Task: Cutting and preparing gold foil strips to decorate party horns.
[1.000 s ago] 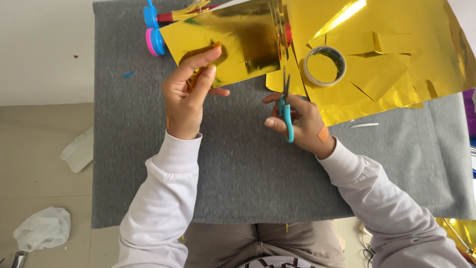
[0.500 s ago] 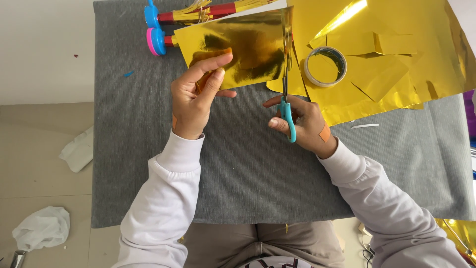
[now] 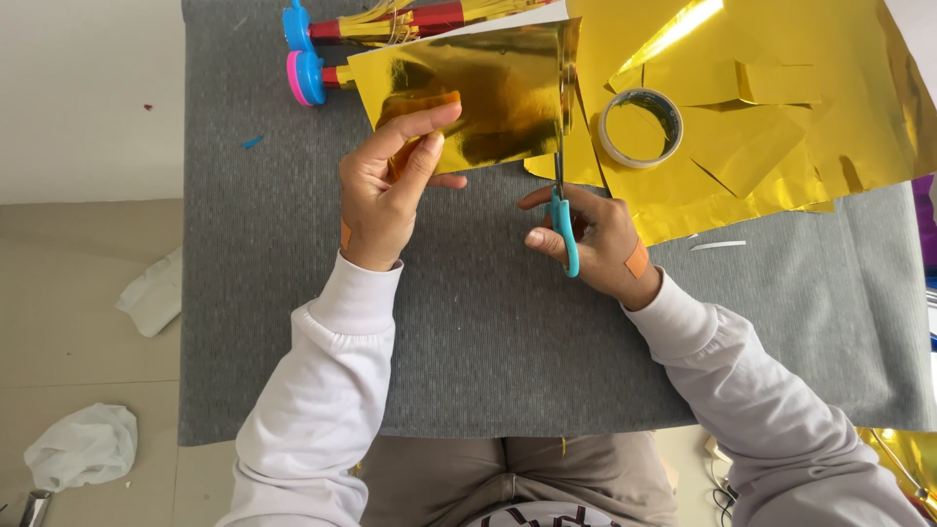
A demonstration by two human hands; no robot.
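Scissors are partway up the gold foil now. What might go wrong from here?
1. The left hand pinches only the foil piece's lower left corner, so the thin sheet may flex and the cut wander.
2. The scissors in the right hand run close to the loose foil sheets under the tape roll, and might snag them.

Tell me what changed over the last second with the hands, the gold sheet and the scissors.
The left hand turned the gold sheet from tilted to nearly level. The scissors in the right hand now run straight up its right edge. Both grips stayed; the tape roll and gray mat did not move.
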